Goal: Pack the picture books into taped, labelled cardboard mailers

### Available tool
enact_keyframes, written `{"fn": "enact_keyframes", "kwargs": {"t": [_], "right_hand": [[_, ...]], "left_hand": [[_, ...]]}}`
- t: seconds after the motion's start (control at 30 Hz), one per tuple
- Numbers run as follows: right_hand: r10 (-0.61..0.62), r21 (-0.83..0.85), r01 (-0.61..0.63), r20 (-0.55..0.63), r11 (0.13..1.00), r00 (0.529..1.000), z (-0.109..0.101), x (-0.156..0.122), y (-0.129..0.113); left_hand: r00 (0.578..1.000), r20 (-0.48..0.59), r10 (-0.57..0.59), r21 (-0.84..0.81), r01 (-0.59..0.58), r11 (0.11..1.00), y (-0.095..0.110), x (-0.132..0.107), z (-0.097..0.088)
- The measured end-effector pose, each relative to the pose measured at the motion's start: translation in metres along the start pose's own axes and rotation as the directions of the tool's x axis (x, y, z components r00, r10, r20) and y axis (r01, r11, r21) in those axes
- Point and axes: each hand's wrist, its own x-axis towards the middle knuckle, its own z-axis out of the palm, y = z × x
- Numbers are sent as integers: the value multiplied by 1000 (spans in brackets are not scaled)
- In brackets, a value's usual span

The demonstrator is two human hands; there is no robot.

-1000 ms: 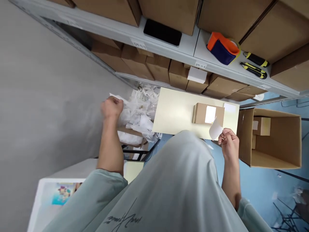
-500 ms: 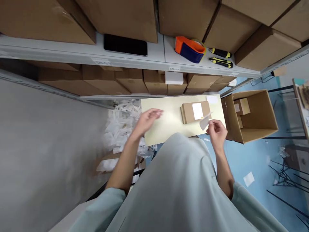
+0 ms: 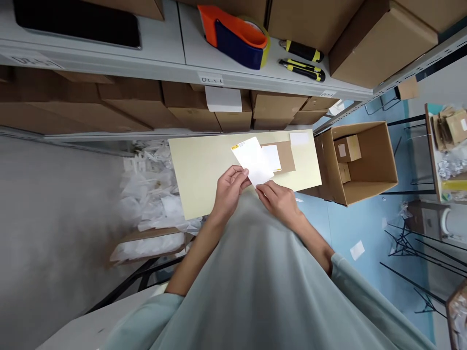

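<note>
Both hands hold a white label sheet (image 3: 253, 159) with a small yellow corner mark, above the pale yellow table (image 3: 204, 165). My left hand (image 3: 229, 187) pinches its lower left edge. My right hand (image 3: 278, 198) pinches the lower right edge. Behind the sheet, a small brown cardboard box (image 3: 284, 156) with a white label lies on the table, partly hidden.
An open cardboard carton (image 3: 359, 163) with small boxes stands right of the table. A heap of white plastic bags (image 3: 153, 194) lies to the left. The shelf above carries an orange-blue tape dispenser (image 3: 233, 36), two yellow-black knives (image 3: 301, 58), a black phone (image 3: 76, 22) and brown cartons.
My left hand came from the bag heap on the left to the table and took the sheet's edge. The sheet, held by the right hand alone before, is now flat between both hands.
</note>
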Motion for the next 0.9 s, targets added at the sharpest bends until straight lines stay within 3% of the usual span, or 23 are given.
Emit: {"fn": "enact_keyframes", "kwargs": {"t": [0.13, 0.3, 0.43, 0.67, 0.8, 0.9], "right_hand": [[19, 178, -22, 22, 984, 1000, -24, 0, 36], [286, 400, -210, -138, 892, 948, -62, 10, 94], [412, 605, -332, 7, 724, 911, -73, 19, 142], [387, 679, -448, 253, 581, 887, -81, 24, 196], [370, 718, -463, 299, 520, 880, -90, 24, 215], [320, 728, -433, 301, 532, 898, -91, 22, 223]], "left_hand": [[999, -41, 26, 107, -21, 994, -13, 7, 25], [998, -19, 55, 251, -49, 967, -26, 12, 54], [996, 29, 80, 374, -85, 923, -36, 16, 78], [997, -10, 72, 478, -59, 876, -53, 19, 119], [994, -83, 66, 490, -17, 871, -63, 17, 133], [994, -86, 64, 508, -12, 861, -68, 16, 137]]}}
